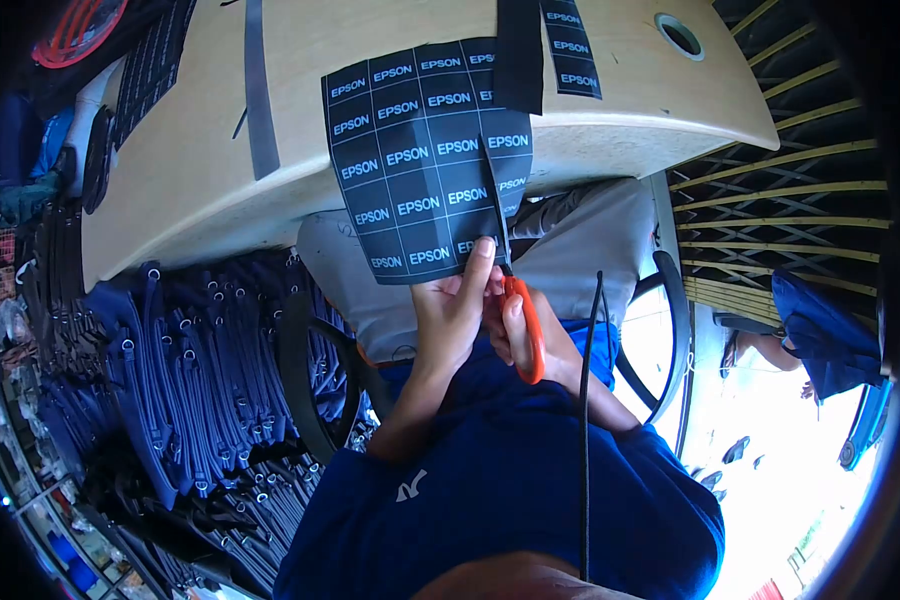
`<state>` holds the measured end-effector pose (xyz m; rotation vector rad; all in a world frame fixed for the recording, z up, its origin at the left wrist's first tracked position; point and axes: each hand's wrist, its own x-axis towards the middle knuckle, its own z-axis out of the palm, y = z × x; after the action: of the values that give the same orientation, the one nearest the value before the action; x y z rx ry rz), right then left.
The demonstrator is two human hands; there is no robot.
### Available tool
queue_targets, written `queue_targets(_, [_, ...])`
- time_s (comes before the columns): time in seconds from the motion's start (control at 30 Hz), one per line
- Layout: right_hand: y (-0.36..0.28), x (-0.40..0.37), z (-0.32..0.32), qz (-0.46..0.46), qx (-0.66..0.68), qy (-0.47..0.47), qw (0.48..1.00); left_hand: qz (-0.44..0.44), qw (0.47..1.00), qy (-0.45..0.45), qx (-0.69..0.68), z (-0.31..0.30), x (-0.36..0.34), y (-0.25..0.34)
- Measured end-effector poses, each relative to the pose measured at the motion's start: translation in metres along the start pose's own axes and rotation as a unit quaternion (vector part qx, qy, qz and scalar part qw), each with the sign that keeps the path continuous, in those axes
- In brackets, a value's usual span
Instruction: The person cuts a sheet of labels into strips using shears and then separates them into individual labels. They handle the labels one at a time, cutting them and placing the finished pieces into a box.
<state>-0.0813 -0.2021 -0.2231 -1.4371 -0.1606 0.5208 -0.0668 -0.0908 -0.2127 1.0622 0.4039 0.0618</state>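
The left hand [448, 315] pinches the near edge of a black EPSON label sheet [410, 160], which juts over the counter's [625, 55] edge. The right hand [522, 330] grips orange-handled scissors [534, 340], long axis fore-and-aft, tips pointing away from the body.

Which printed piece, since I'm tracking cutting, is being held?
The large EPSON sheet, overhanging the table: the left hand grips it; the narrow strip and far-left sheet lie untouched.
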Motion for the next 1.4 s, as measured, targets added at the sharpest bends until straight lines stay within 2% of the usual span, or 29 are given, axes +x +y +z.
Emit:
queue_targets(0.13, [-0.005,0.0,0.0,-0.017,-0.04,0.01,0.999,0.004,1.0,0.0,0.006,0.0,-0.003,-0.002])
queue_targets(0.2, [-0.008,-0.002,0.001,0.039,-0.025,-0.002,0.999,0.022,1.0,-0.003,0.02,0.0,-0.003,-0.001])
queue_targets(0.33, [-0.019,0.0,0.006,0.049,-0.011,0.011,0.999,0.06,0.996,0.002,0.063,-0.003,-0.004,-0.002])
queue_targets(0.4, [-0.02,0.0,0.005,0.053,-0.019,0.007,0.998,0.09,0.993,-0.033,0.075,-0.005,-0.007,-0.002])
queue_targets(0.53, [-0.022,-0.002,-0.001,0.087,0.009,-0.007,0.996,0.084,0.994,-0.033,0.064,-0.004,-0.01,-0.002])
queue_targets(0.63, [-0.019,-0.001,-0.003,0.049,-0.048,-0.002,0.998,0.073,0.995,-0.027,0.065,-0.005,-0.01,-0.002])
queue_targets(0.7, [-0.015,-0.001,-0.002,-0.011,-0.086,0.021,0.996,0.065,0.994,-0.028,0.087,-0.008,-0.008,-0.003])
queue_targets(0.83, [-0.015,-0.002,-0.004,-0.023,-0.064,0.005,0.998,0.041,0.998,-0.016,0.037,-0.002,-0.01,0.004])
queue_targets(0.93, [-0.012,-0.001,-0.007,-0.02,-0.053,-0.009,0.998,0.056,0.996,-0.033,0.054,-0.006,-0.012,0.001])
queue_targets(1.0, [-0.011,0.0,-0.008,-0.028,-0.054,-0.015,0.998,0.098,0.992,-0.039,0.062,-0.003,-0.015,0.003])
queue_targets(1.13, [-0.018,0.001,-0.009,-0.038,-0.044,-0.02,0.998,0.109,0.988,-0.062,0.096,-0.008,-0.017,0.009])
queue_targets(1.27, [-0.021,0.002,-0.008,-0.022,-0.079,-0.012,0.997,0.081,0.99,-0.076,0.088,-0.02,-0.016,0.007])
queue_targets(1.33, [-0.027,0.002,-0.006,-0.026,-0.082,-0.004,0.996,0.077,0.983,-0.094,0.139,-0.025,-0.015,0.008])
queue_targets(1.4, [-0.035,0.0,-0.005,0.103,-0.048,-0.021,0.993,0.084,0.983,-0.091,0.139,-0.022,-0.018,0.01])
